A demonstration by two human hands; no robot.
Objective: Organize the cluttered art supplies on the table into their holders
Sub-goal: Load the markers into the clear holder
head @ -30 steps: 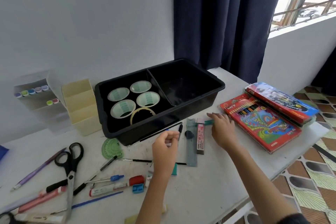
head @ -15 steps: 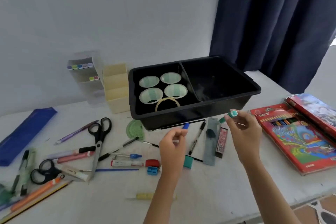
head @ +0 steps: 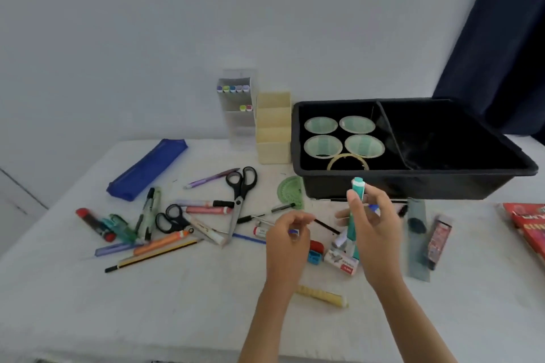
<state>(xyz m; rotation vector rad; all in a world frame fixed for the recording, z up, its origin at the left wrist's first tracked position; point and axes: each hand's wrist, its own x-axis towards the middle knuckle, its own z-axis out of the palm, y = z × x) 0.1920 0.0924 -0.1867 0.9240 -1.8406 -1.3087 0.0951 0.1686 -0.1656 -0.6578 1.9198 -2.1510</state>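
Lifted off the table, the teal marker now stands upright, pinched by the right hand just before the black tray, while the left hand pinches a small blue piece off the tray's left corner: collected, not yet stowed.

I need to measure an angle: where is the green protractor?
In the head view, the green protractor lies mid-table beside the black tray's near-left corner, right of the large scissors.

Home room (probably), white table, plain wall, navy curtain, scissors, pencil case
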